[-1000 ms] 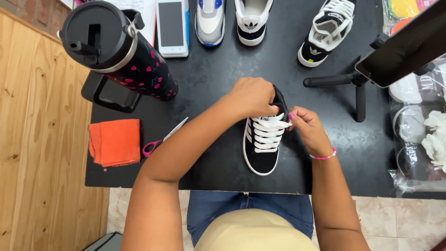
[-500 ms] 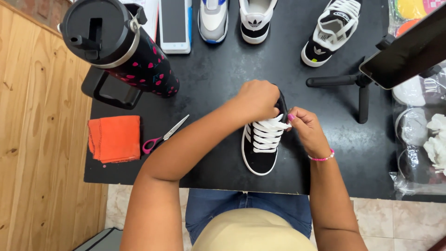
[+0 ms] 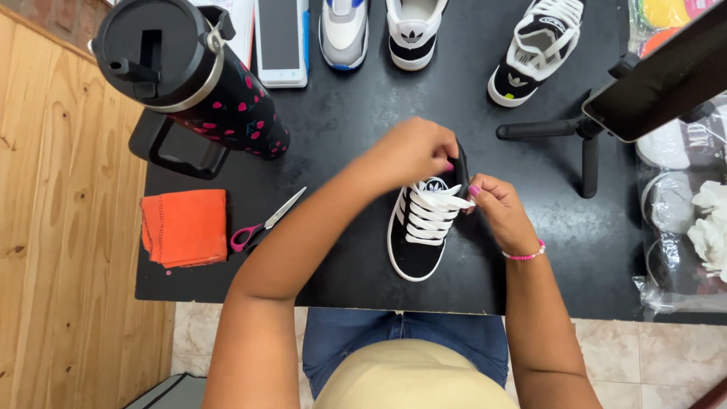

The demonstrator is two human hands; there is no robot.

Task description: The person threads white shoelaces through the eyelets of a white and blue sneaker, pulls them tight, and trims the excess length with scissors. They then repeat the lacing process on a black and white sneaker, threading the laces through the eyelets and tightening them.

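A black shoe with white laces lies on the black bench, near its front edge, toe pointing toward the person. The left hand curls over the shoe's heel end, its grip closed on the black collar or tongue there; just which part it holds cannot be told, since the fingers cover it. The right hand sits just beside the shoe on its right, fingertips pinched shut on the end of a lace at the top eyelets; a pink bead bracelet circles its wrist. To the left of the shoe, well apart, lie pink-handled scissors and, further left, a folded orange cloth. Behind these stands a large black tumbler with pink spots, a lid and a handle. Along the far edge of the bench lie a phone, a grey-and-white shoe, a white shoe and a black-and-white shoe. At right a small tripod carries a second phone, beside clear bags.
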